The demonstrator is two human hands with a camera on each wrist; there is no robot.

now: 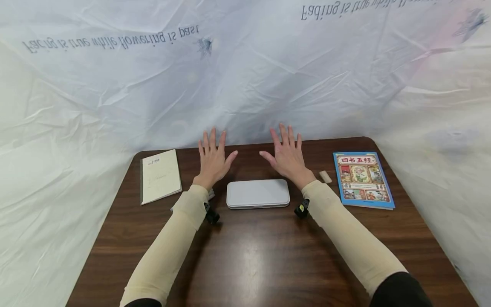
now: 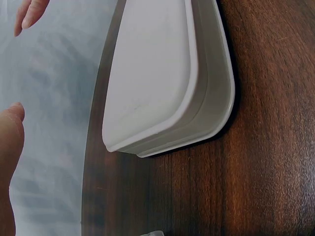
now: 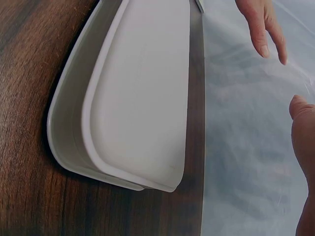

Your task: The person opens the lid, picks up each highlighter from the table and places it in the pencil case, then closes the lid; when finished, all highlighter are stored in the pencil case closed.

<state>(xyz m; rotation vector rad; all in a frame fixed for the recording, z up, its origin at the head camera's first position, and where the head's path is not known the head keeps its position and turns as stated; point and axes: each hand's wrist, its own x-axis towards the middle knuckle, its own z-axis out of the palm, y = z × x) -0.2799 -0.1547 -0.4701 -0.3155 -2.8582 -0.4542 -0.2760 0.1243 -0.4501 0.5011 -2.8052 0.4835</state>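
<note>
A closed white case with rounded corners (image 1: 258, 193) lies on the dark wooden table, between the two forearms. Beyond its left end, my left hand (image 1: 213, 163) is spread with straight fingers and holds nothing. My right hand (image 1: 288, 158) is spread the same way past the right end, also without anything in it. Both wrist views show the case close up, its lid (image 2: 150, 69) down on the base. In the right wrist view, the lid (image 3: 142, 93) fills the middle, and a thumb (image 3: 304, 132) shows at the right edge.
On the left lies a cream notebook with a dark spine (image 1: 160, 177). A blue-bordered picture book (image 1: 362, 179) lies on the right, with a small pale eraser (image 1: 325, 177) beside it. Some small grey item (image 1: 211, 194) is partly hidden by the left wrist. A white sheet (image 1: 245, 76) hangs behind the table.
</note>
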